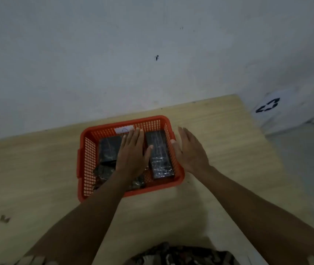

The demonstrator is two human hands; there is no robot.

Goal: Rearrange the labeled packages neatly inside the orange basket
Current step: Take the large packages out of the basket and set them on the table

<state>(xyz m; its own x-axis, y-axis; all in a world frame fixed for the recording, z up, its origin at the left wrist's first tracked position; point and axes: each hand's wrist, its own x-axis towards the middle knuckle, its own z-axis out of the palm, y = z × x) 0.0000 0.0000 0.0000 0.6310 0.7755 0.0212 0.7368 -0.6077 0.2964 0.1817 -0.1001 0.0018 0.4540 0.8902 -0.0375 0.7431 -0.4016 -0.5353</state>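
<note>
Orange basket [87,161] sits on the wood table [228,150], near the far edge by the grey wall [114,54]. Dark wrapped packages inside: one long pack [160,155] lies lengthwise along the right wall, another pack [109,149] far-left, more crumpled ones [102,173] at the near-left, partly under my forearm. White label [124,129] on the far wall of the basket, writing too blurry to read.

My left hand [132,152] is flat, palm down, fingers straight and together, thumb spread out toward the long pack, over the middle of the basket between the two far packs. Gripping nothing; can't tell if the palm touches what's under it.

My right hand [189,152] is outside the basket, just beside its right rim, open, fingers extended, palm facing the basket, thumb at the rim. Holding nothing.

White bag [290,109] with a black recycle mark off the table's far-right corner
</note>
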